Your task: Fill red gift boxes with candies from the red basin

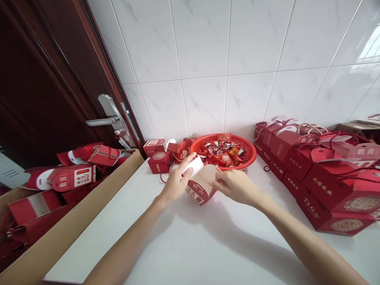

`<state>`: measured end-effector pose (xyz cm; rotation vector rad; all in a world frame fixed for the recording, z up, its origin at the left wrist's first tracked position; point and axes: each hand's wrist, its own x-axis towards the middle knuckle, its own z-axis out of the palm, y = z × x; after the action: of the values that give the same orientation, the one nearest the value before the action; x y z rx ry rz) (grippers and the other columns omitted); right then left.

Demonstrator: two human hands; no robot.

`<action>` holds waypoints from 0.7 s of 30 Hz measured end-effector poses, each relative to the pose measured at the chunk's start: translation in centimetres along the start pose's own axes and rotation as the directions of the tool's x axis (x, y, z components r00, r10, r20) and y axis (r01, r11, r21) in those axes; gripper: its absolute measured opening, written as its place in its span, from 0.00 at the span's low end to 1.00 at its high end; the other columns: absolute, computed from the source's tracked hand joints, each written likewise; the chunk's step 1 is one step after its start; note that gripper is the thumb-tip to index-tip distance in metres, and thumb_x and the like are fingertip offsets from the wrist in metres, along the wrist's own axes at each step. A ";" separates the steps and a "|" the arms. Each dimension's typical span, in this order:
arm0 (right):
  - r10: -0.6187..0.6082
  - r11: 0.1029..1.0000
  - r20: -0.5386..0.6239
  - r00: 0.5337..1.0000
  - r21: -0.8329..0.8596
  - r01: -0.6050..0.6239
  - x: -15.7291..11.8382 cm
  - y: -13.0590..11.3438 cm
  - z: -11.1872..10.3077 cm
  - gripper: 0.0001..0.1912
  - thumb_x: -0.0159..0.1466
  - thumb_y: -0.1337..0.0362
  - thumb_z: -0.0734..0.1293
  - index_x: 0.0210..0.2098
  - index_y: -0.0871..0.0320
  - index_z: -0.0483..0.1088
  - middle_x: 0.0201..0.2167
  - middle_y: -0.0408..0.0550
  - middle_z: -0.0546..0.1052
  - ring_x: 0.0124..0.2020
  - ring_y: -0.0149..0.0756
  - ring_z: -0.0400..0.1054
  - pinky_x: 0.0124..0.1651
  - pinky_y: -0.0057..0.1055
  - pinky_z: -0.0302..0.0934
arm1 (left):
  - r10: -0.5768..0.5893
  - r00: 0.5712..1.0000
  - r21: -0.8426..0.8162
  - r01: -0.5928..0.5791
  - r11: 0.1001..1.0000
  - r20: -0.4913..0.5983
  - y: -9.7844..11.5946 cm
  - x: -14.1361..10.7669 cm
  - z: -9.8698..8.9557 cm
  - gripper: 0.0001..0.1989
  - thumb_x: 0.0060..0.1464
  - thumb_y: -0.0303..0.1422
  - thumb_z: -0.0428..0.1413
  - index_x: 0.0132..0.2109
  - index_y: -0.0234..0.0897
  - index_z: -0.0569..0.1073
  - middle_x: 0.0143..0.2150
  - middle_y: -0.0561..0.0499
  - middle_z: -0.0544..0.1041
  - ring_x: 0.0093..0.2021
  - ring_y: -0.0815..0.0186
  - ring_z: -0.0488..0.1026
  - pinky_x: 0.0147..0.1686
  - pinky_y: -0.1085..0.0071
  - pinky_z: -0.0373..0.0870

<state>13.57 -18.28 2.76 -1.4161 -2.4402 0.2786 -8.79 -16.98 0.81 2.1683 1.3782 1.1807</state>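
A small red paper gift box (196,190) with gold lettering is tilted above the white table in front of me, its top flaps spread and pale inner sides showing. My left hand (176,180) grips its left side, thumb and fingers closed around a white flap. On the right, the curled fingers of my right hand (234,183) pinch the box's edge; they partly hide what lies between them. Just behind the box stands a red plastic basket (252,156) of wrapped sweets (224,158). The inside of the box is mostly hidden.
Closed red boxes (314,178) are stacked along the right. Several smaller ones (159,161) sit left of the basket. A cardboard carton (97,213) full of red boxes stands at the table's left edge, near a dark door (44,71). A tiled wall (204,103) rises behind.
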 end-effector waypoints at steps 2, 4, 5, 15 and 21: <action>0.050 0.999 0.029 0.998 0.014 -0.050 -0.1 0.8 -0.8 0.21 0.69 0.52 0.63 0.25 0.57 0.70 0.23 0.45 0.74 0.23 0.31 0.62 0.28 0.30 0.46 | -0.044 0.998 -0.091 0.049 0.995 0.052 -0.9 0.3 0.4 0.23 0.64 0.39 0.48 0.60 0.37 0.74 0.61 0.46 0.75 0.58 0.57 0.74 0.52 0.68 0.72; 0.068 0.997 0.119 0.991 0.034 -0.072 -0.2 1.5 -1.4 0.16 0.66 0.52 0.67 0.29 0.57 0.73 0.26 0.46 0.76 0.26 0.33 0.66 0.30 0.29 0.49 | -0.142 0.984 -0.158 0.157 0.975 0.106 -1.9 0.3 0.9 0.21 0.62 0.40 0.50 0.55 0.35 0.78 0.57 0.44 0.78 0.54 0.55 0.76 0.53 0.63 0.73; 0.067 0.997 0.162 0.985 0.034 -0.073 -0.3 1.8 -1.6 0.13 0.64 0.52 0.69 0.34 0.56 0.76 0.30 0.47 0.78 0.29 0.35 0.69 0.31 0.29 0.52 | -0.193 0.973 -0.187 0.214 0.959 0.124 -2.4 0.2 1.1 0.21 0.60 0.41 0.52 0.54 0.34 0.78 0.56 0.44 0.79 0.52 0.54 0.77 0.53 0.62 0.73; 0.080 0.995 0.325 0.942 -0.079 -0.058 -0.7 2.4 -0.9 0.52 0.58 0.49 0.71 0.74 0.50 0.43 0.61 0.57 0.71 0.56 0.55 0.69 0.50 0.40 0.62 | -0.206 0.756 -0.395 0.529 0.751 0.621 -5.2 -0.8 -0.5 0.57 0.42 0.46 0.70 0.74 0.41 0.52 0.68 0.40 0.66 0.63 0.46 0.69 0.58 0.56 0.70; 0.043 0.998 0.397 0.917 -0.056 -0.023 -1.4 1.7 -1.6 0.54 0.55 0.43 0.72 0.72 0.59 0.48 0.53 0.61 0.75 0.51 0.55 0.71 0.45 0.38 0.63 | -0.165 0.679 -0.354 0.555 0.753 0.715 -5.7 -1.0 -1.3 0.61 0.37 0.35 0.73 0.74 0.49 0.50 0.72 0.42 0.58 0.63 0.47 0.68 0.60 0.55 0.67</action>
<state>16.16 -18.60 3.47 -1.5501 -2.7605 0.5686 -13.48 -15.26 -2.49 1.5223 0.9384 0.4729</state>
